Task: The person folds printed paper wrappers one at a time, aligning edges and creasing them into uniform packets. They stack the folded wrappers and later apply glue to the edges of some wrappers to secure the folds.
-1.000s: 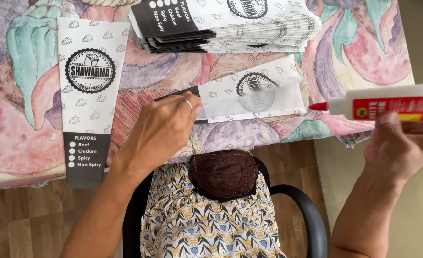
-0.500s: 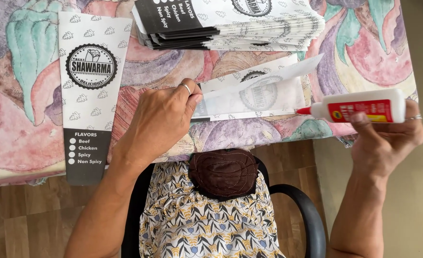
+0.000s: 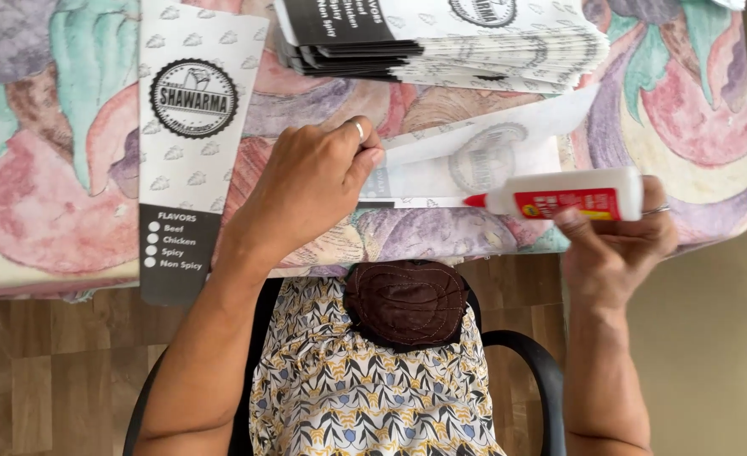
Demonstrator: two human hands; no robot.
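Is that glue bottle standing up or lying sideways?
Sideways: the right hand holds the glue bottle level, red tip pointing left toward the paper sleeve.

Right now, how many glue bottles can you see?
1. The white glue bottle with a red tip lies sideways in the right hand, pointing at the paper sheet under the left hand.

I read this setting as a small home-based packaging workspace. The worktop [image 3: 19, 253] is draped in a painted cloth of large vegetable shapes, a domestic covering and not an industrial surface. A stack of printed paper food sleeves [image 3: 441, 42] lies at its far edge, with one flat sleeve [image 3: 189, 127] laid out alone beside it, which indicates hand assembly of takeaway wrappers. Below the worktop I see wood-pattern flooring [image 3: 52, 371], a black armchair frame [image 3: 525, 355] and a plain beige wall [image 3: 719, 338].
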